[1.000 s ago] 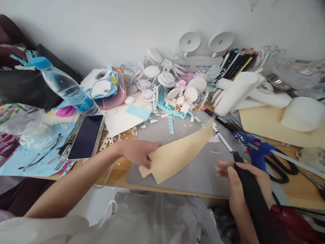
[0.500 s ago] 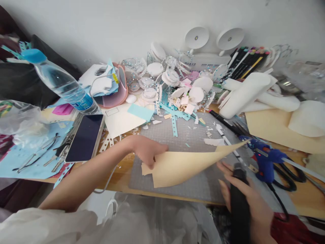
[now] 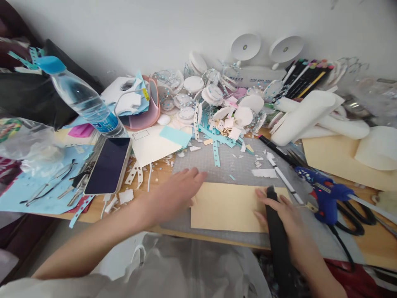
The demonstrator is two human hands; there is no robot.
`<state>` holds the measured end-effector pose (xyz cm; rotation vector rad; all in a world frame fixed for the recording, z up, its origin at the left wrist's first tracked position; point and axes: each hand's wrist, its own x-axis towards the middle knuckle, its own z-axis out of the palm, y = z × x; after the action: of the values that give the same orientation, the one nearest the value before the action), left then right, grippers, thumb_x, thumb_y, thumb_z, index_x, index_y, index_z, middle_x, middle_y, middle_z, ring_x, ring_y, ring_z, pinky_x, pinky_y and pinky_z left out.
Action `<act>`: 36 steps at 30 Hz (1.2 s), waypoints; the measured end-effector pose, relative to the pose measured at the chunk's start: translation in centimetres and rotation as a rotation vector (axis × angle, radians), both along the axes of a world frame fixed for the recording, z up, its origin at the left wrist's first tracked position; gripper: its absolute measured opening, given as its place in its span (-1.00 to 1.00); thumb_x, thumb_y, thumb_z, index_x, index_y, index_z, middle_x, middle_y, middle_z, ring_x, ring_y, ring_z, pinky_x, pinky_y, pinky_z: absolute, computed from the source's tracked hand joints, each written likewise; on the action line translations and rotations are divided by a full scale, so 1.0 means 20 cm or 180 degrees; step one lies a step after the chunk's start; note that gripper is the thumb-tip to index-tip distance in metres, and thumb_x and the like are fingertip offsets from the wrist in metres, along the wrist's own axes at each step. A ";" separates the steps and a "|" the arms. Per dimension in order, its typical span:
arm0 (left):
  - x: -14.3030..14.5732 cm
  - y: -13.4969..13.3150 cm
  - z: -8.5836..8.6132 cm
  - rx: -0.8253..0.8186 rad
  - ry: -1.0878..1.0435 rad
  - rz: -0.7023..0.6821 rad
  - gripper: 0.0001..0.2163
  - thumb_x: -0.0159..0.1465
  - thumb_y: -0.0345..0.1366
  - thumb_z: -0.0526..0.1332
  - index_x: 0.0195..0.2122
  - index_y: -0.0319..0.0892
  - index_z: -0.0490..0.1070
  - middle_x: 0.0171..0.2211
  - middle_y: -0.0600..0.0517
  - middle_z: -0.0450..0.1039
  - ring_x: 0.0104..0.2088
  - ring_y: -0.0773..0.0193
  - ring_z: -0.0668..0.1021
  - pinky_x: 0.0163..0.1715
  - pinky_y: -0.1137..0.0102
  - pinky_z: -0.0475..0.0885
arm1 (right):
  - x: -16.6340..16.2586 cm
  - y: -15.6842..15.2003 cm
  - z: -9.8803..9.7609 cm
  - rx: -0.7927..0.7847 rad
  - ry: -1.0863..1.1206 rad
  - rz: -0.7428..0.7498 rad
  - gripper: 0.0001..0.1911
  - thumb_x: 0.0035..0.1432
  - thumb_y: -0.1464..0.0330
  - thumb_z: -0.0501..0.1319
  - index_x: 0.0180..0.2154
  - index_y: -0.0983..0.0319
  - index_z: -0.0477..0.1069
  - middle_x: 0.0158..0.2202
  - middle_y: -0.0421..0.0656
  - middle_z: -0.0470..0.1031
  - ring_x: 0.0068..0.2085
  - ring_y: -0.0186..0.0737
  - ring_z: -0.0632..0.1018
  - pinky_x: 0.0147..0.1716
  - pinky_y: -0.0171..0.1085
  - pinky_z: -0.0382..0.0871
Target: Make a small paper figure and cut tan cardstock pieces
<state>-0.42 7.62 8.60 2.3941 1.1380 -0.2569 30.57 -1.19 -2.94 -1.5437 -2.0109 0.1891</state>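
Note:
A cream sheet of paper (image 3: 228,207) lies flat on the grey cutting mat (image 3: 192,165) near the table's front edge. Over its left end is my left hand (image 3: 178,188), blurred, with loosely bent fingers and nothing visible in them. Whether it touches the sheet I cannot tell. My right hand (image 3: 290,223) is closed around a long black tool (image 3: 277,238) with a greyish tip; its exact kind does not show. This tool crosses the sheet's right part, and the hand's fingertips rest at the paper there.
A blue glue gun (image 3: 325,192) and white pen (image 3: 283,178) lie to the right. Paper scraps and white discs (image 3: 214,95) crowd the back. Leftward are a phone (image 3: 108,165), a water bottle (image 3: 87,101) and glasses (image 3: 51,182).
The cream sheet, raised and curved before, now lies flat on the mat. My left hand has come off its grip on the sheet. My right hand has moved up and left onto the paper.

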 end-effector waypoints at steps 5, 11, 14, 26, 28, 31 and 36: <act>-0.09 -0.35 -0.17 0.1482 -0.0980 0.0698 -0.67 0.40 -0.40 0.08 0.19 -0.20 0.21 0.08 -0.17 0.43 0.08 0.05 0.49 0.04 0.15 0.44 | 0.07 0.01 -0.04 -0.0150 0.0040 -0.0012 -0.66 0.26 0.22 0.23 0.06 0.09 0.40 0.15 -0.10 0.48 0.20 0.13 0.44 0.20 0.28 0.27; -0.01 -0.59 -0.37 0.1638 -0.0753 0.0770 -0.53 0.41 -0.25 0.10 0.27 -0.39 0.18 0.18 -0.29 0.40 0.13 -0.04 0.47 0.04 0.13 0.43 | -0.11 0.07 0.03 -0.0014 0.0186 0.0237 -0.72 0.23 0.28 0.26 -0.01 0.09 0.44 0.14 -0.11 0.49 0.15 0.09 0.49 0.21 0.22 0.30; 0.02 -0.57 -0.39 0.1607 -0.0676 0.0719 -0.51 0.40 -0.23 0.09 0.28 -0.41 0.18 0.23 -0.28 0.36 0.18 -0.04 0.43 0.08 0.14 0.40 | -0.32 0.08 0.09 -0.0118 0.0325 0.0870 -0.78 0.25 0.37 0.23 -0.06 0.07 0.42 0.14 -0.10 0.48 0.12 0.06 0.53 0.12 0.21 0.41; -0.04 -0.49 -0.38 0.1536 -0.1098 0.0228 -0.59 0.39 -0.27 0.09 0.19 -0.37 0.34 0.17 -0.16 0.46 0.13 0.09 0.49 0.11 0.27 0.33 | -0.38 0.17 0.08 -0.0779 0.0020 0.1681 -0.60 0.29 0.42 0.18 0.13 -0.01 0.33 0.29 -0.17 0.32 0.24 -0.03 0.42 0.17 0.11 0.42; -0.04 -0.49 -0.39 0.1609 -0.1218 0.0277 -0.63 0.36 -0.33 0.10 0.15 -0.36 0.39 0.14 -0.15 0.50 0.12 0.10 0.50 0.11 0.30 0.33 | -0.42 0.17 0.11 -0.0674 -0.0152 0.2050 -0.58 0.32 0.45 0.13 0.17 0.03 0.31 0.32 -0.16 0.28 0.27 -0.09 0.39 0.23 0.09 0.34; -0.04 -0.50 -0.41 0.1708 -0.1343 0.0447 -0.66 0.32 -0.39 0.12 0.10 -0.33 0.44 0.09 -0.13 0.54 0.12 0.12 0.51 0.10 0.32 0.33 | -0.49 0.19 0.16 -0.0393 -0.0217 0.2311 -0.65 0.41 0.45 0.01 0.16 0.18 0.32 0.30 -0.04 0.30 0.31 -0.12 0.33 0.27 0.07 0.28; -0.03 -0.52 -0.44 0.1810 -0.1486 0.0932 -0.67 0.31 -0.41 0.13 0.07 -0.36 0.45 0.02 -0.13 0.59 0.10 0.12 0.52 0.11 0.31 0.32 | -0.54 0.18 0.21 -0.0128 -0.0248 0.2087 -0.68 0.45 0.44 -0.06 0.01 0.26 0.44 0.13 0.00 0.49 0.24 -0.15 0.40 0.21 -0.06 0.38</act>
<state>-0.96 -2.71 -0.28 2.4864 1.4311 0.7780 19.85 2.42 1.21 -0.8701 -2.5263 0.4295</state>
